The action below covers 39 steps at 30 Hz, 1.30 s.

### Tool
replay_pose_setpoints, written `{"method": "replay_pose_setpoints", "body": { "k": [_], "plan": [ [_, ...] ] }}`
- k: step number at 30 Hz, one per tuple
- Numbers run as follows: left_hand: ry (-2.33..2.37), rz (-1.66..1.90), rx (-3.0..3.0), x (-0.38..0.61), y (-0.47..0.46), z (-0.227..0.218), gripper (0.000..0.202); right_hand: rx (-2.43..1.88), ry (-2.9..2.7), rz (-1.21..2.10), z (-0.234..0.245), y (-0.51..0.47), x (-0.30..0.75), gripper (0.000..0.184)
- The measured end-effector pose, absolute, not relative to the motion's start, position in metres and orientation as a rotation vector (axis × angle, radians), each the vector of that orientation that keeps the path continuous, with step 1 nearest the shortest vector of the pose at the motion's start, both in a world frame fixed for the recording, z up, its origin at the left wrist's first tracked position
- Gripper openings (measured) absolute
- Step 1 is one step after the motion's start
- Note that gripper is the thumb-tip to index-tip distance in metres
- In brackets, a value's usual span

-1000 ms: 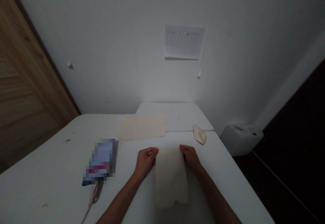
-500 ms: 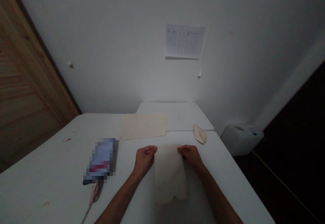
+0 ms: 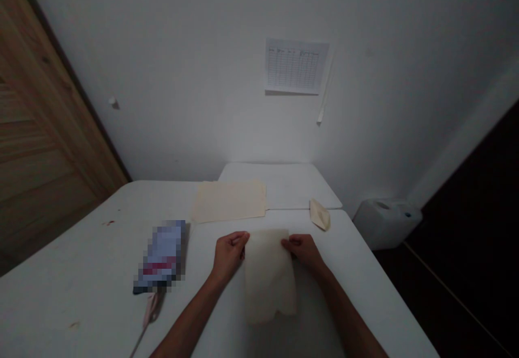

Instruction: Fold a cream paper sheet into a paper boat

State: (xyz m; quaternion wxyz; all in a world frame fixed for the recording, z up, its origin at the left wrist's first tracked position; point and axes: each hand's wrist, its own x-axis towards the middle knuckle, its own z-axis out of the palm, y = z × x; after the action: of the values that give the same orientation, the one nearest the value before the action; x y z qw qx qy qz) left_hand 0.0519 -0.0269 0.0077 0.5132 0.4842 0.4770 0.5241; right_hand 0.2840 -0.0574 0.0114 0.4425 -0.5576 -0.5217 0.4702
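Sheet: cream sheet (image 3: 270,277) flat on white table (image 3: 81,260), 6 o'clock, wavy lower edge.
Left hand (image 3: 229,255): closed, pinching sheet's upper left edge.
Right hand (image 3: 304,252): closed, pinching upper right corner.
Change: sheet slightly toward 9 o'clock, top edge straighter.
Nearby: manila folder (image 3: 229,201) 12 o'clock; folded paper (image 3: 320,214) 1 o'clock.

Left hand (image 3: 229,255), right hand (image 3: 304,251), both pinching

The slim, bare left forearm (image 3: 184,315) and right forearm (image 3: 348,315) taper to narrow wrists and small, smooth left hand (image 3: 229,255) and right hand (image 3: 305,252).
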Motion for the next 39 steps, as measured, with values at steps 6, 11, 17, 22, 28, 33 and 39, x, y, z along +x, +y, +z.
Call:
{"method": "replay_pose_setpoints", "body": {
  "k": [6, 11, 17, 22, 28, 33, 39],
  "plan": [
    [1.179, 1.308, 1.165, 0.047, -0.025, 0.009, 0.043, -1.335, -1.280, 1.226, 0.017, -0.061, 0.283, 0.048],
    [1.189, 1.310, 1.142, 0.048, -0.025, 0.011, 0.041, -1.325, -1.274, 1.190, 0.015, -0.060, 0.283, 0.047],
    [1.172, 1.224, 1.109, 0.054, -0.029, 0.014, 0.043, -1.338, -1.195, 1.113, 0.011, -0.057, 0.284, 0.047],
    [1.146, 1.142, 1.130, 0.056, -0.033, 0.017, 0.042, -1.323, -1.142, 1.072, 0.010, -0.053, 0.287, 0.049],
    [1.141, 1.098, 1.149, 0.057, -0.034, 0.015, 0.041, -1.339, -1.103, 1.049, 0.011, -0.052, 0.288, 0.053],
    [1.151, 1.109, 1.161, 0.058, -0.034, 0.013, 0.042, -1.336, -1.103, 1.062, 0.014, -0.054, 0.287, 0.054],
    [1.198, 1.172, 1.178, 0.059, -0.035, 0.018, 0.044, -1.342, -1.150, 1.102, 0.010, -0.055, 0.286, 0.052]
  ]
}}
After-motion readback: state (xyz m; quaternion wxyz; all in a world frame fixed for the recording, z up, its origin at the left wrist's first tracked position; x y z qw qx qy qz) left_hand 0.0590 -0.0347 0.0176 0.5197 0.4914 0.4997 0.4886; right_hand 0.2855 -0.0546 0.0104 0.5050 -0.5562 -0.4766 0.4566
